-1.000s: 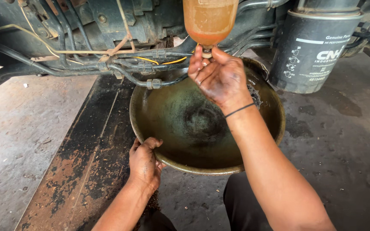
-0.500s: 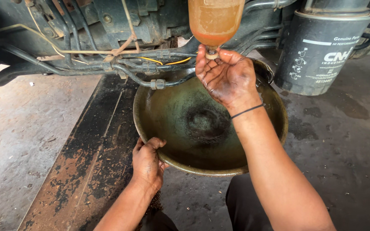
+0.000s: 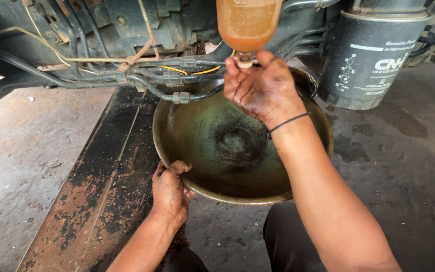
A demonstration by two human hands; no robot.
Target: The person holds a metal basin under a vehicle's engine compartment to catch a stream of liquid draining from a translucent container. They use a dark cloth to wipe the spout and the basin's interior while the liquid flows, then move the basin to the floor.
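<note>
Amber liquid fills the clear bowl (image 3: 248, 22) that hangs from the machinery at the top edge of the view. Its long axis runs straight up and down, and its narrow end points down at the pan below, ending in a small pale drain knob (image 3: 244, 62). The right hand (image 3: 263, 86) reaches up under this bowl, palm turned toward the camera and smeared with dark oil, its fingers curled around the knob; how tightly they pinch it cannot be told. A thin black band (image 3: 288, 122) circles that wrist.

Directly under the bowl sits a wide, round metal pan (image 3: 212, 136) on the stained concrete floor (image 3: 404, 166), its inside coated in dark green-brown oil with a raised hump in the middle. The left hand (image 3: 171, 190) is closed on the pan's near-left rim, thumb over the edge.

Black hoses and pipes (image 3: 172, 90) run across above the pan's far rim. A black upright canister (image 3: 371, 55) hangs just beyond the pan's far-right edge. A rusty steel plate (image 3: 91, 201) lies on the floor along the pan's left side.
</note>
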